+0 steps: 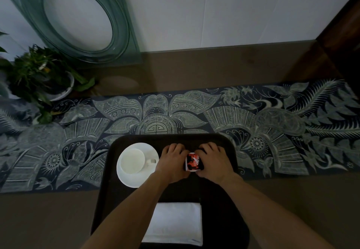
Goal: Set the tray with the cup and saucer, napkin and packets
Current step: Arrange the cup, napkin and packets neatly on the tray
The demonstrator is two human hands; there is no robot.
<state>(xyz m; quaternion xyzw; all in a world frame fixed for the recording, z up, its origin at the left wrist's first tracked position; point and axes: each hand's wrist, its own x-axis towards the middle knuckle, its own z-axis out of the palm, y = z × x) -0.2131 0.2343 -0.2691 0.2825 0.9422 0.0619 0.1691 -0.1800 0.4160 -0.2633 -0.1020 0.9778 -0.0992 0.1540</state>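
A dark tray (224, 194) lies on the table in front of me. On its left side a white cup (132, 161) stands upright on a white saucer (136, 178), handle pointing right. A folded white napkin (175, 223) lies on the tray's near part. At the tray's far middle, my left hand (172, 163) and my right hand (214, 161) press in from both sides on red-and-white packets (192, 162), which rest on the tray. My fingers hide the packets' outer edges.
A blue patterned runner (272, 132) crosses the brown table under the tray's far end. A potted plant (39, 75) stands at the far left, a green glass ornament (81, 19) leans on the white wall behind it. A dark wooden panel (342, 40) rises at the right.
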